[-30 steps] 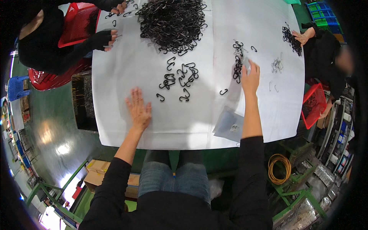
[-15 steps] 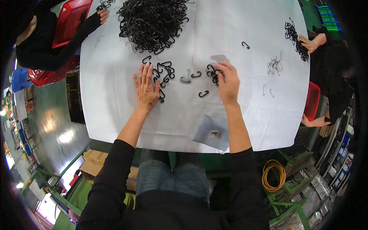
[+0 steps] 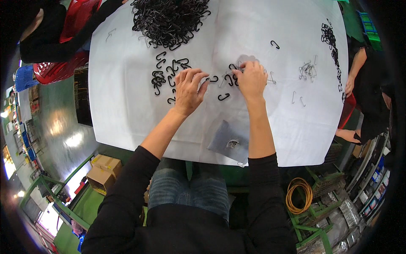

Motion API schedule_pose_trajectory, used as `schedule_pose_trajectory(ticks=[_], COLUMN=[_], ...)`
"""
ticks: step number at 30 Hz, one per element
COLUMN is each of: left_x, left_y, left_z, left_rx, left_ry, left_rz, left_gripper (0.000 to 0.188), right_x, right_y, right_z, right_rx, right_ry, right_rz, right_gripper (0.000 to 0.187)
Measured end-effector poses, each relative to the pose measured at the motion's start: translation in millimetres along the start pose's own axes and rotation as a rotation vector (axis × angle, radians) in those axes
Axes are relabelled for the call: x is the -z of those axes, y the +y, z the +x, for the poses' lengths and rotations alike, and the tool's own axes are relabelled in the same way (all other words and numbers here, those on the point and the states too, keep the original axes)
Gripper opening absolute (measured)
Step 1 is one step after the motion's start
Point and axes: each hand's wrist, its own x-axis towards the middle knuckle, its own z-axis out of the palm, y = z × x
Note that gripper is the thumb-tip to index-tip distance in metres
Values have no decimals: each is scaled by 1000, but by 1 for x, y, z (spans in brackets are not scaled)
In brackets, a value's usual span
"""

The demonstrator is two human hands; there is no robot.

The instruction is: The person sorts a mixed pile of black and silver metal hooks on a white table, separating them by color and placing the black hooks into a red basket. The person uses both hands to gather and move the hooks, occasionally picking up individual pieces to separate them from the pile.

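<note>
My left hand (image 3: 188,92) is over the middle of the white table, its thumb and forefinger pinched at the near end of a black hook (image 3: 214,78). To its left lie several loose black S- and C-shaped hooks (image 3: 158,79). My right hand (image 3: 253,80) bends its fingers over a small cluster of black hooks (image 3: 229,79), partly hidden under them, and closes on one at the fingertips. A thin silvery wire hook (image 3: 272,78) shows beside that hand. One black hook (image 3: 223,97) rests alone between my hands, nearer to me.
A large heap of black hooks (image 3: 169,21) covers the far left. Thin wire hooks (image 3: 308,71) lie to the right. A grey-blue cloth-like square (image 3: 222,139) is by the near edge. Co-workers' arms (image 3: 357,67) reach in at both sides; a red basket (image 3: 348,111) stands at right.
My left hand has swung right, off the loose hooks and up to the single hook, its flat fingers now curled. My right hand stays at its cluster. The right-hand co-worker's hand has moved nearer.
</note>
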Motion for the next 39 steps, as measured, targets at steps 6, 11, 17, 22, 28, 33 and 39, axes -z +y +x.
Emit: schedule_pose_trajectory(ticks=[6,11,17,22,28,33,39], left_x=[7,8,-1,-1,-1,-17,-17], left_y=[15,29,36,33,36,44,28], left_z=[19,26,27,18,14,13,-3], left_rx=[248,817,1139,1140,1101,1187,1229], left_ry=[-16,-257,-452,-446,-495,-428,-412], left_rz=[-302,-1223,-1715,-1607,-1454,-1730,-1650], left_gripper=[22,36,51,47,39,38,37], right_x=[25,48,48,20,25,49,25], right_y=[-4,-4,35,77,49,22,14], right_z=[-1,-20,-12,2,-13,-29,-5], right_rx=[-184,-343,-437,-472,-304,-81,158], right_ry=[-323,-379,-5,-117,-241,-418,-157], right_rz=[293,904,365,-23,239,645,159], right_gripper=[24,19,31,22,23,22,16])
